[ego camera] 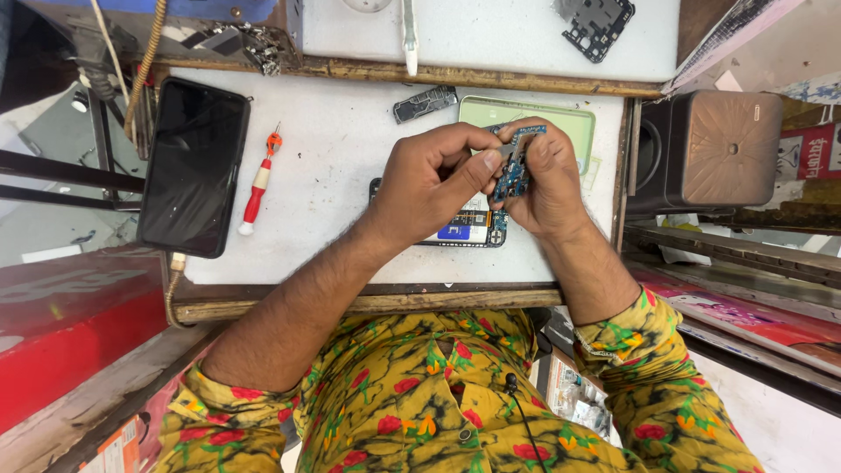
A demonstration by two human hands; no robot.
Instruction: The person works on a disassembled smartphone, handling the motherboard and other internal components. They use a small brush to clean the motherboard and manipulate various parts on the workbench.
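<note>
From where I sit, the desk (350,149) is the biggest thing in view, a white pad on a wooden frame, and the work on it looks partway through a teardown. An opened phone body (469,229) lies flat near the middle, its insides showing, mostly hidden beneath my hands. Just behind it rests a pale green back cover (574,118), already off. To the left lies a dark phone (193,166) face up, well apart from the rest, and between it and the hands a red and white screwdriver (258,184) lies untouched. A small grey metal shield (425,103) sits loose near the far edge. I judge the cover and shield stages done; the board is out of the body, and whether it goes back or gets replaced I cannot tell.

The small blue circuit board (513,166) is held up above the opened phone, between both hands. My left hand (429,180) curls in from the left, its grip closed, thumb pressed on the board's edge. My right hand (552,175) wraps behind it, grip closed around the board's far side, wrist bent inward. Both forearms angle in from the desk's near edge.
</note>
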